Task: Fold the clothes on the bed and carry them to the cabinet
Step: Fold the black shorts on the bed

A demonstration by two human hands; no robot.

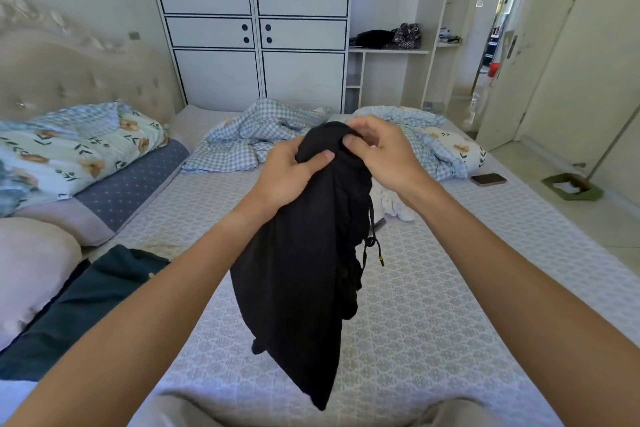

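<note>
Centrally, a black drawstring garment (301, 260) hangs above the bed (433, 288), bunched at its top edge. Left hand (287, 173) and right hand (384, 153) both grip that top edge, close together, fingers curled into fabric.

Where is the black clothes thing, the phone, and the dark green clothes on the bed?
black garment (298, 288), head view, on the hanging cloth's middle.
phone (488, 179), head view, on its dark face.
dark green garment (86, 302), head view, on its flat middle.
</note>
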